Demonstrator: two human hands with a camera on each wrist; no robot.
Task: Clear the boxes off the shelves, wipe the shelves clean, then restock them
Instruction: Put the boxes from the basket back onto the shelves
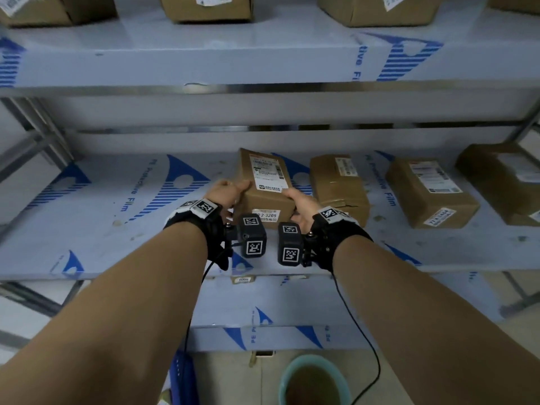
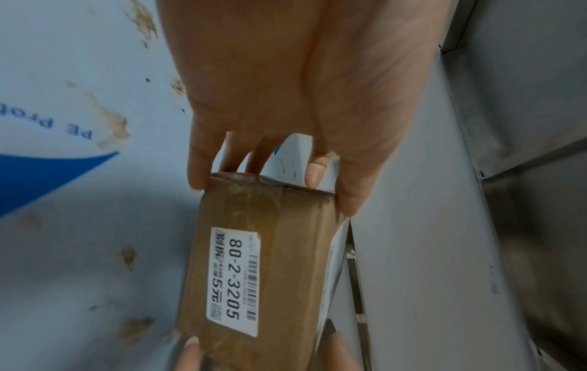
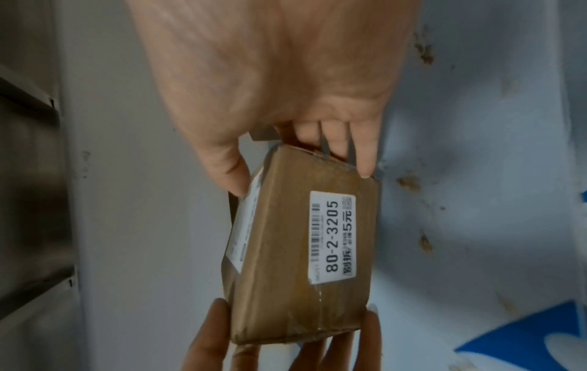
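The left hand grips the left side of a box, thumb on top, fingers curled under; the right hand grips its right side. The box sits mid-shelf, toward the front edge, three boxes to its right.

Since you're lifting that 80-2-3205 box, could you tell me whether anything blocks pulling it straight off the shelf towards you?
Nothing visible does. The box is gripped by the left hand and right hand; the shelf in front is bare, and the neighbouring box sits apart, to its right.
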